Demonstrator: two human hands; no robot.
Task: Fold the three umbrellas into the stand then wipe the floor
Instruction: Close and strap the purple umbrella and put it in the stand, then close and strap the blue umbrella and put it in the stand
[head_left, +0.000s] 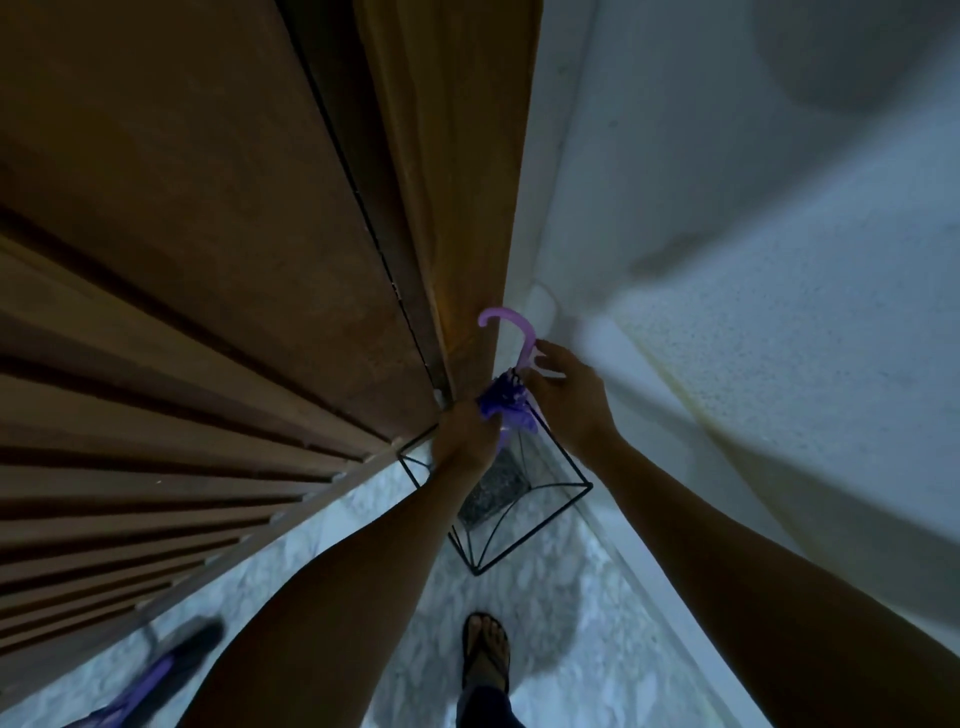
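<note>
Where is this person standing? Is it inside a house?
Probably a home entryway, right by the door. A tall brown wooden door stands beside a white wall, a black wire umbrella stand sits in the corner on a marble-look floor, and the person wears a flip-flop.

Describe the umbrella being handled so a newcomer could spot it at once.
Follow the brown wooden door down to the corner, where a black wire stand sits on the floor. The umbrella is above it, between both hands: purple folded fabric with a pale pink hooked handle.
</note>
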